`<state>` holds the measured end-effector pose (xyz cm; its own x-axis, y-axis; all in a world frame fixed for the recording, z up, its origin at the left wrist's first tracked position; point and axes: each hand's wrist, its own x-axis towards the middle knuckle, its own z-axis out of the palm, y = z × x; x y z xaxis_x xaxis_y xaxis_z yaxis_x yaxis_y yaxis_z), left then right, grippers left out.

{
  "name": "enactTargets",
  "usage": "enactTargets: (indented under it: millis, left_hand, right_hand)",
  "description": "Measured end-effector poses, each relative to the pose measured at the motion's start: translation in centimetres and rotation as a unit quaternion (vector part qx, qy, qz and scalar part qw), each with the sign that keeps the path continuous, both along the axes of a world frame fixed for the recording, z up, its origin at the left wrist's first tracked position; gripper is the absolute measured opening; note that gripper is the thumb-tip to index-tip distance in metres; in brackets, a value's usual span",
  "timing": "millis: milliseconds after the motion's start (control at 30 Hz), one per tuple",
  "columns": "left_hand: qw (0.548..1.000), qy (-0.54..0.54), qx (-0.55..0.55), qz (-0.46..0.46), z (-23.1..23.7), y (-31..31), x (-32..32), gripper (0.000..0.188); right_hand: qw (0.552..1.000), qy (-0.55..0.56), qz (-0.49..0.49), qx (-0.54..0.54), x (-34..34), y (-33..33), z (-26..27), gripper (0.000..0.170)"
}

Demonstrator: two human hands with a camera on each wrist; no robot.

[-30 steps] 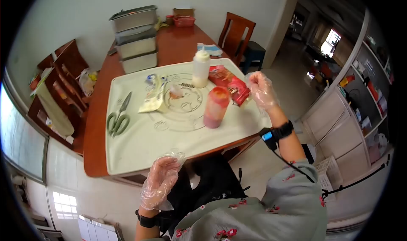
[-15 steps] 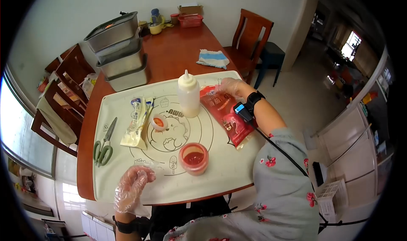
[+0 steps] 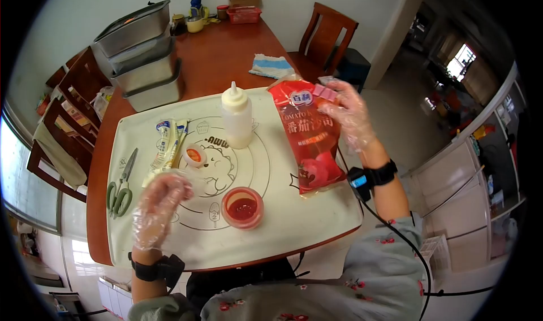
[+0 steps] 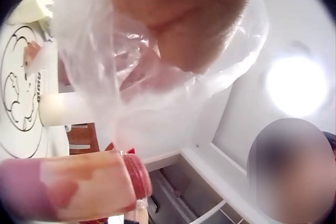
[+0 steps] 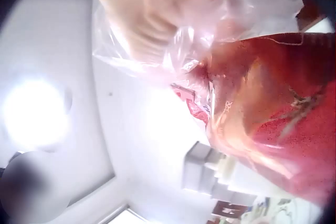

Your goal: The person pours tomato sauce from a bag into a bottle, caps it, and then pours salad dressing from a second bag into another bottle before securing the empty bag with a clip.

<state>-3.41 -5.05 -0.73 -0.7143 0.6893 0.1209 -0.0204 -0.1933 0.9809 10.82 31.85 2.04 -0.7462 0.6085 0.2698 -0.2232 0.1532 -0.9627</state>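
Observation:
My right hand [image 3: 352,117], in a clear plastic glove, pinches the top corner of a red tomato sauce packet [image 3: 310,143] and holds it upright over the mat's right side. The packet's back [image 5: 299,129] fills much of the right wrist view. My gloved left hand [image 3: 158,208] is over the mat's left part with fingers loosely bent, holding nothing. Between the hands stands an uncapped squeeze bottle [image 3: 242,209] with red sauce inside; sauce streaks its wall [image 4: 79,187] in the left wrist view. Its sauce-stained cap [image 3: 195,156] lies behind it.
Green-handled scissors [image 3: 120,191] and a pale yellow packet [image 3: 166,146] lie on the left of the cream mat [image 3: 283,230]. Behind the cap stands a second squeeze bottle [image 3: 236,117] with a nozzle. Stacked metal containers [image 3: 144,66] and a folded cloth [image 3: 271,66] are farther back.
My right hand has reached to the packet lying on the mat, gripped its top and raised it upright. My left hand has moved a little forward over the mat. The head view has shifted.

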Motion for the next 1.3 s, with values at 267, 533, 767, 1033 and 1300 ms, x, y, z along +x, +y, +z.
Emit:
enactTargets:
  millis: [267,533,767,1033,1300]
  left_hand:
    - [0.958,0.188,0.113,-0.187,1.9,-4.7,9.1,0.026]
    - [0.949,0.026,0.101,-0.296,-1.6,0.4,15.0,0.100]
    - [0.970,-0.023,0.148,-0.192,-3.5,-4.8,14.9,0.062]
    - [0.985,0.067,0.095,0.129,-4.2,-13.5,3.7,0.042]
    - [0.971,0.017,0.166,0.169,-6.4,-15.3,-0.4,0.055]
  right_hand:
    - [0.969,0.128,-0.126,0.173,10.1,-10.8,7.8,0.056]
    - [0.976,0.107,-0.019,0.189,12.7,-19.4,10.4,0.050]
    - [0.986,0.088,0.103,0.092,7.6,-28.3,7.0,0.051]
    - [0.977,0.074,0.165,0.117,-2.7,-34.5,1.3,0.053]
    - [0.956,0.069,0.282,0.040,-6.7,-34.5,0.4,0.056]
